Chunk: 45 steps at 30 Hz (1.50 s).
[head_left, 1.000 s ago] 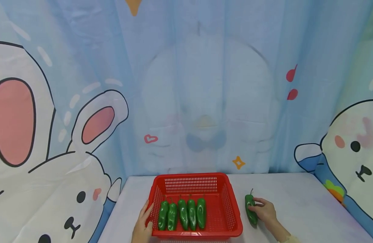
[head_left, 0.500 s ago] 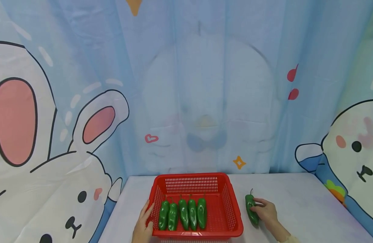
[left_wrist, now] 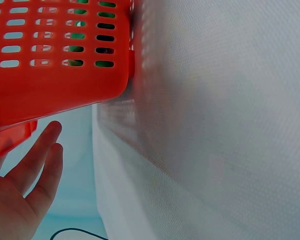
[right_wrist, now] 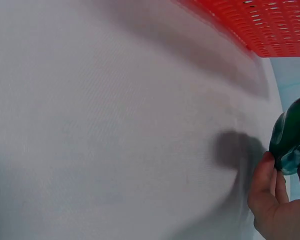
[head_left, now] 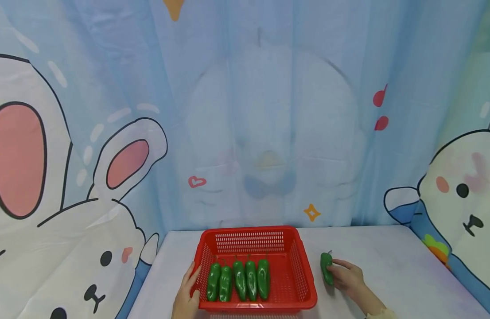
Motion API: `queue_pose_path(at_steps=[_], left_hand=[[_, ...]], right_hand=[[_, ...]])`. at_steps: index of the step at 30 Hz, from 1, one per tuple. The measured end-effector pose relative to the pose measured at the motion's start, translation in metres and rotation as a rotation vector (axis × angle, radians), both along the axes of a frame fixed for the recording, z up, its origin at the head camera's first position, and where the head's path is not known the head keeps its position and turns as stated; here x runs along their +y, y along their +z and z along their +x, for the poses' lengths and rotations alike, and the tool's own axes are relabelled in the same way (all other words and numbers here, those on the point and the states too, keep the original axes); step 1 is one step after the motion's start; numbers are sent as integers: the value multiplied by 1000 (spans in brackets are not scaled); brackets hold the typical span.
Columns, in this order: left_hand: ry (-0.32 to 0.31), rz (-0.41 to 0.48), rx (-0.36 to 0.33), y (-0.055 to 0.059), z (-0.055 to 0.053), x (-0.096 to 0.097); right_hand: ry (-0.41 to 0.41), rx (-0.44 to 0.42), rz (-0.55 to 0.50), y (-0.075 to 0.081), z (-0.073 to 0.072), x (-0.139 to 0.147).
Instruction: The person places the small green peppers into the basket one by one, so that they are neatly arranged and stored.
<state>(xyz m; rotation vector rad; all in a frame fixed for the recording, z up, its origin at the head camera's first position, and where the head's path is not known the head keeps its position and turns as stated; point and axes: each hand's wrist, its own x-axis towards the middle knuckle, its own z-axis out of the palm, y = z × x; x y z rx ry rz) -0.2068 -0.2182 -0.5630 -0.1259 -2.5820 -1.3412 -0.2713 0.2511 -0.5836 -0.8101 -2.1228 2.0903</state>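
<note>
My right hand (head_left: 348,278) pinches a glossy green chili pepper (head_left: 326,268) by its side, to the right of the basket. In the right wrist view the pepper (right_wrist: 294,125) is raised over the table, its shadow lying apart from it. My left hand (head_left: 186,292) rests at the left front corner of a red plastic basket (head_left: 290,305), thumb by the corner and straight fingers along the left rim. In the left wrist view two fingers (left_wrist: 46,175) stretch out beside the rim. Several green peppers (head_left: 239,279) lie side by side, stems away from me, in the basket's left and middle part.
The basket stands on a white-covered table (head_left: 372,252), and the right part of its floor (head_left: 283,274) shows bare red. Behind the table hangs a pale blue curtain (head_left: 269,110) with cartoon animals. White cloth surface extends right of my right hand.
My right hand has lifted the pepper off the table, and its lower end now tips toward me, so it looks shorter. The left hand and the basket stay put.
</note>
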Motion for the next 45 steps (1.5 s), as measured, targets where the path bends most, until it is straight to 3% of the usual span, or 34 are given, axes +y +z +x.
queue_pose_path(at_steps=[12,29,45], left_hand=[[9,-19,29,0,1,0],[4,-9,8,0,1,2],[15,-6,36,-3,0,2]], right_hand=[[67,62,-3,44,11,-9],[128,131,18,79,19,-22],[233,225,31,106,32,-61]])
